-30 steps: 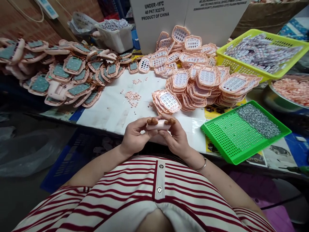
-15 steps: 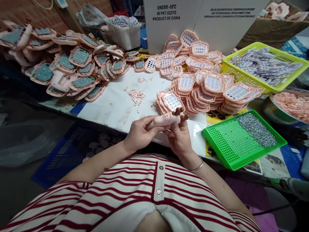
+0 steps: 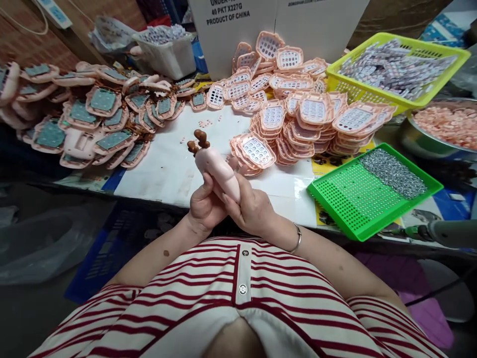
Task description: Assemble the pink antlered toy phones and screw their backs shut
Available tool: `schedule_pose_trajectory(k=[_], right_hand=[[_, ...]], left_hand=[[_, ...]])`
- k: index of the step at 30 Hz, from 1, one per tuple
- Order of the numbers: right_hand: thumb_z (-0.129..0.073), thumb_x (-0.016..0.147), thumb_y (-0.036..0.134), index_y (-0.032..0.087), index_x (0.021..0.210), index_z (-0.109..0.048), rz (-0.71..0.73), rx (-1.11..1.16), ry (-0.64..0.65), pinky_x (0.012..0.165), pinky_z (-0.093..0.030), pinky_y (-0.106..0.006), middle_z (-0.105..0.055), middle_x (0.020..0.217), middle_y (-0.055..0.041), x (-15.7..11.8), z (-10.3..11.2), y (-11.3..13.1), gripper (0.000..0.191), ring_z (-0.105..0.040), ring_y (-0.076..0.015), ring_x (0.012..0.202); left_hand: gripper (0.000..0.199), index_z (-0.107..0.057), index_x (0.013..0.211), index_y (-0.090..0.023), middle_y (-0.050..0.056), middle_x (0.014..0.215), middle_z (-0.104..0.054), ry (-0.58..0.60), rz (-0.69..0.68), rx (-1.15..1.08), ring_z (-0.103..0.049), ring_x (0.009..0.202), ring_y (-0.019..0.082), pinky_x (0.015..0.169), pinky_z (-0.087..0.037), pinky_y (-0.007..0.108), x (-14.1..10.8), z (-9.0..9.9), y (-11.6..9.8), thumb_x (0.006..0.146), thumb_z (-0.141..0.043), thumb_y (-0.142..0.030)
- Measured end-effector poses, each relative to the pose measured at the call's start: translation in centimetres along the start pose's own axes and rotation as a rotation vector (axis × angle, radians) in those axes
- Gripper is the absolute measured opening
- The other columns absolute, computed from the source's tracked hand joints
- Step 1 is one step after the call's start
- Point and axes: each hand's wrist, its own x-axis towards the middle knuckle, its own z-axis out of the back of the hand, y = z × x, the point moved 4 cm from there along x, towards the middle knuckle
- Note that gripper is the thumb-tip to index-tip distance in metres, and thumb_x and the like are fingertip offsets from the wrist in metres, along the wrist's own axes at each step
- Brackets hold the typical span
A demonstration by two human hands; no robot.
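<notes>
Both my hands grip a pale pink plastic toy casing (image 3: 219, 171) with brown antler-shaped pieces (image 3: 200, 139) at its upper left end. My left hand (image 3: 206, 204) is closed around its lower left side, thumb pressed against it. My right hand (image 3: 253, 204) wraps the lower right end. The casing is tilted, seen along its narrow edge, above the front of the white table (image 3: 160, 174). Its inner side is hidden by my hands. Just beyond lies a stack of pink keypad panels (image 3: 257, 150).
Casings with green circuit boards (image 3: 102, 99) are heaped left. More keypad panels (image 3: 313, 109) stand stacked behind. At right are a green tray (image 3: 335, 199) with metal screws (image 3: 391, 171), a yellow basket (image 3: 395, 102) of printed strips, and a metal bowl (image 3: 428, 144) of pink parts.
The casing has been turned, so its antlers now point up and left instead of right. My hands have shifted their grip on it. The camera view has also moved.
</notes>
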Motion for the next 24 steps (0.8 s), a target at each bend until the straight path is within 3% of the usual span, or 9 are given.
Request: schedule_pose_trajectory(k=[3,7,11,14,16,18,20,24], right_hand=[[-0.035,0.099,0.056,0.019,0.147,-0.038,0.023,0.024,-0.006,0.072,-0.055,-0.037,-0.071,0.117,-0.0167,0.2,1.2,-0.7,0.06,-0.07,-0.0257,0.086],[-0.044,0.096,0.059,0.019,0.146,-0.041,0.046,0.054,-0.09,0.075,-0.053,-0.034,-0.069,0.121,-0.0145,0.4,3.4,-1.0,0.064,-0.066,-0.0213,0.085],[-0.043,0.097,0.057,0.018,0.111,-0.065,0.132,-0.039,-0.108,0.072,-0.047,-0.033,-0.07,0.089,-0.0107,0.0,3.7,0.4,0.048,-0.062,-0.0211,0.078],[-0.04,0.099,0.056,0.019,0.089,-0.066,0.155,-0.045,-0.107,0.064,-0.041,-0.031,-0.061,0.068,-0.0049,0.0,3.5,0.8,0.046,-0.054,-0.0173,0.065],[-0.045,0.096,0.058,0.019,0.086,-0.065,0.113,0.017,-0.11,0.064,-0.042,-0.031,-0.06,0.07,-0.0041,0.3,3.7,0.0,0.045,-0.052,-0.0161,0.066],[-0.058,0.088,0.062,0.019,0.097,-0.065,0.027,0.184,-0.107,0.067,-0.046,-0.03,-0.063,0.081,-0.0046,0.7,3.9,-1.3,0.044,-0.054,-0.0164,0.072],[-0.069,0.08,0.062,0.021,0.107,-0.064,-0.105,0.467,-0.055,0.072,-0.051,-0.031,-0.066,0.091,-0.0043,0.9,3.7,-2.8,0.05,-0.058,-0.0167,0.079],[-0.077,0.075,0.054,0.029,0.11,-0.062,-0.379,1.013,-0.074,0.086,-0.056,-0.035,-0.069,0.107,-0.0014,-0.1,2.4,-4.7,0.046,-0.065,-0.017,0.094]], left_hand=[[0.056,-0.069,0.12,-0.031,0.003,0.136,-0.065,-0.032,0.015,0.008,-0.045,0.142,0.032,0.105,-0.05,0.045,0.2,0.2,-0.3,0.077,-0.071,-0.066],[0.057,-0.067,0.123,-0.032,0.005,0.142,-0.06,0.024,0.069,-0.04,-0.048,0.139,0.034,0.1,-0.053,0.049,-0.1,0.5,-0.2,0.073,-0.079,-0.057],[0.064,-0.07,0.115,-0.023,0.011,0.128,-0.068,0.029,0.198,-0.003,-0.061,0.124,0.032,0.097,-0.054,0.044,-1.1,0.7,1.2,0.064,-0.084,-0.061],[0.059,-0.074,0.105,-0.023,0.009,0.118,-0.072,0.073,0.162,0.04,-0.067,0.11,0.028,0.091,-0.056,0.038,-1.1,0.6,1.1,0.062,-0.084,-0.062],[0.054,-0.074,0.1,-0.022,0.006,0.103,-0.075,0.067,0.129,0.134,-0.07,0.093,0.023,0.084,-0.057,0.034,-0.7,0.7,0.4,0.065,-0.082,-0.063],[0.048,-0.073,0.095,-0.02,0.003,0.083,-0.074,0.054,0.121,0.259,-0.067,0.072,0.016,0.071,-0.056,0.03,-0.1,0.8,-0.5,0.066,-0.085,-0.056],[0.042,-0.072,0.095,-0.017,0.001,0.077,-0.072,0.057,0.113,0.398,-0.064,0.065,0.014,0.066,-0.054,0.027,0.3,0.6,-1.3,0.066,-0.089,-0.043],[0.045,-0.071,0.11,-0.019,0.006,0.104,-0.075,-0.016,-0.109,0.677,-0.07,0.097,0.024,0.089,-0.054,0.034,-0.1,-0.2,-2.6,0.072,-0.085,-0.036]])
